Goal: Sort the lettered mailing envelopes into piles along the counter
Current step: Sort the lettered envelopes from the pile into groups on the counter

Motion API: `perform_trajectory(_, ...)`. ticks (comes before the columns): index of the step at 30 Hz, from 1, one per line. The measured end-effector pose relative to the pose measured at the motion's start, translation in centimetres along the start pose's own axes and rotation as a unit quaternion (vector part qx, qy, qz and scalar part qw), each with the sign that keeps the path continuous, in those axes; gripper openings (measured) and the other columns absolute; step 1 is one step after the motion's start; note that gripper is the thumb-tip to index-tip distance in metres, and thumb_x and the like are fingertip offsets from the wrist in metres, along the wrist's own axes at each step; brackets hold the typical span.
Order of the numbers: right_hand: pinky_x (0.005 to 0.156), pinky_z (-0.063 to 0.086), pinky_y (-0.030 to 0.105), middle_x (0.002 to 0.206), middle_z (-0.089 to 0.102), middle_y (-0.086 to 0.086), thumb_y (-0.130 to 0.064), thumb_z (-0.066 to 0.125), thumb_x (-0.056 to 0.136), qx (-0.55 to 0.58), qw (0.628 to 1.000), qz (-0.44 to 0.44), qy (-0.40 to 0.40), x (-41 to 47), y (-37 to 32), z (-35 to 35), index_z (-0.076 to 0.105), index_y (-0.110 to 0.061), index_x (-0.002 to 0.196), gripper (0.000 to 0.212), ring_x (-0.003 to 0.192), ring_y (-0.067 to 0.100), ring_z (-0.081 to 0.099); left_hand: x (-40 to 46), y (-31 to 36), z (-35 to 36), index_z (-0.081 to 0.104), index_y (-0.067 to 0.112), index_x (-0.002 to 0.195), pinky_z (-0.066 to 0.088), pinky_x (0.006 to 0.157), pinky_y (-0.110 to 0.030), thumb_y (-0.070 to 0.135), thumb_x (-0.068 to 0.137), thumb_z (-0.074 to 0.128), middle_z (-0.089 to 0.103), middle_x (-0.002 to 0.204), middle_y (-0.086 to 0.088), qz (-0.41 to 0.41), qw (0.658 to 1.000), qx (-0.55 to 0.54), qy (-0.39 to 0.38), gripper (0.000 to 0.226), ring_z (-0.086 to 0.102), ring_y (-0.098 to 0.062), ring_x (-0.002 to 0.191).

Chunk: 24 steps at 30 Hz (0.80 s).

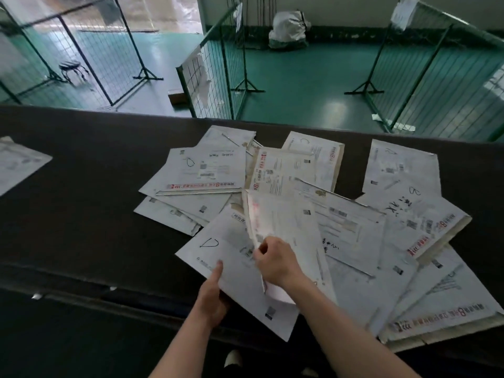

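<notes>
At the near edge of the dark desk (pixel 81 214), the left hand (pixel 211 296) holds an envelope marked D (pixel 231 268), thumb lying on top and the fingers hidden beneath it. Just beside it, the right hand (pixel 275 261) pinches the lower edge of a blurred envelope (pixel 286 227) that is tilted up off the heap; its letter cannot be read, perhaps because of motion blur. Around both spreads a loose heap of overlapping white mailing envelopes, fanned across the middle and right of the desk. Among them, an envelope marked B (pixel 414 208) lies to the right, an envelope marked O (pixel 201 170) sits further back on the left, and an envelope marked C (pixel 313 154) lies near the far edge. Well apart, at the far left of the desk, a lone envelope (pixel 19 162) lies by itself. Beyond the desk is a glossy green floor (pixel 300 77) with green wire-mesh partitions (pixel 215 72) on stands, a small cardboard box (pixel 177 95) by one of them, and a white sack (pixel 289 28) against the back wall.
</notes>
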State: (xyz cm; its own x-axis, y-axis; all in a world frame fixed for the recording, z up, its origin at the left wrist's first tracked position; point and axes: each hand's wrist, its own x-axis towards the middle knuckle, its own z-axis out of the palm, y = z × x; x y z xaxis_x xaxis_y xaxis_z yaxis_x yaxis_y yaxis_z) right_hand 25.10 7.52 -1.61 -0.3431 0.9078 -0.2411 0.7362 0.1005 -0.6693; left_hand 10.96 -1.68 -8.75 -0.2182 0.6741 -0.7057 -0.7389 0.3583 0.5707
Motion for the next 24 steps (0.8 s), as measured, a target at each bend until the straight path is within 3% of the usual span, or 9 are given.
perform_trajectory(3,0.079,0.051,0.038,0.091,0.061,0.004,-0.027,0.056,0.099,-0.058,0.992,-0.043,-0.102,-1.0,-1.4,2.4,0.063,-0.013,0.087,0.02,0.088,0.026,0.063,-0.1,1.2,-0.3,0.063,0.01,0.133,0.042,0.111,-0.055,0.05,0.106,0.036,0.066,0.131,-0.021,-0.018,0.999,0.005,-0.046,0.055,0.06,-0.04,0.125)
perform_trajectory(7,0.079,0.047,0.028,0.098,0.065,0.0,-0.032,0.06,0.099,-0.043,0.979,-0.038,-0.196,-1.2,-0.5,3.6,0.062,-0.019,0.094,0.014,0.09,0.018,0.061,0.8,1.1,-0.5,0.063,0.006,0.133,0.051,0.101,-0.053,0.025,0.103,0.053,0.069,0.127,-0.019,-0.006,0.998,0.055,-0.039,0.036,0.067,-0.037,0.116)
perform_trajectory(10,0.094,0.049,0.029,0.114,0.068,0.002,-0.033,0.067,0.095,0.003,0.993,0.024,-0.118,0.0,2.2,2.8,0.068,-0.016,0.113,0.025,0.107,0.019,0.063,1.7,0.6,-0.5,0.064,-0.001,0.125,0.057,0.091,-0.055,0.001,0.098,0.059,0.074,0.113,-0.022,-0.003,0.996,0.084,0.009,0.028,0.072,-0.041,0.103)
perform_trajectory(14,0.109,0.04,0.037,0.139,0.055,0.013,-0.036,0.068,0.092,-0.023,0.977,0.207,0.04,1.1,8.3,-0.3,0.055,-0.012,0.138,0.054,0.13,0.03,0.05,2.7,1.0,-0.7,0.066,-0.001,0.116,0.058,0.076,-0.043,-0.011,0.093,0.059,0.075,0.104,-0.018,0.005,0.993,0.101,0.053,0.026,0.071,-0.034,0.096)
perform_trajectory(17,0.105,0.044,0.041,0.141,0.056,0.015,-0.044,0.067,0.089,0.012,0.95,0.309,0.052,1.2,11.5,-1.4,0.052,-0.01,0.141,0.064,0.128,0.034,0.052,3.0,1.9,-1.6,0.068,-0.001,0.115,0.058,0.085,-0.047,-0.012,0.093,0.057,0.075,0.11,-0.02,0.013,0.99,0.137,0.027,0.027,0.071,-0.035,0.101)
perform_trajectory(22,0.091,0.053,0.045,0.111,0.069,0.009,-0.04,0.065,0.09,0.004,0.955,0.26,0.14,1.2,10.5,0.0,0.066,-0.016,0.112,0.032,0.101,0.031,0.062,2.7,3.6,-2.2,0.067,-0.001,0.119,0.056,0.093,-0.051,-0.005,0.095,0.058,0.075,0.112,-0.019,0.016,0.986,0.154,-0.053,0.026,0.072,-0.035,0.105)
perform_trajectory(24,0.091,0.052,0.045,0.111,0.068,0.005,-0.034,0.066,0.092,0.001,0.959,0.226,0.17,1.4,8.6,0.1,0.064,-0.019,0.117,0.029,0.103,0.03,0.063,2.7,4.8,-2.7,0.068,0.0,0.117,0.058,0.086,-0.045,-0.002,0.094,0.059,0.075,0.111,-0.019,0.017,0.986,0.156,-0.065,0.025,0.073,-0.033,0.102)
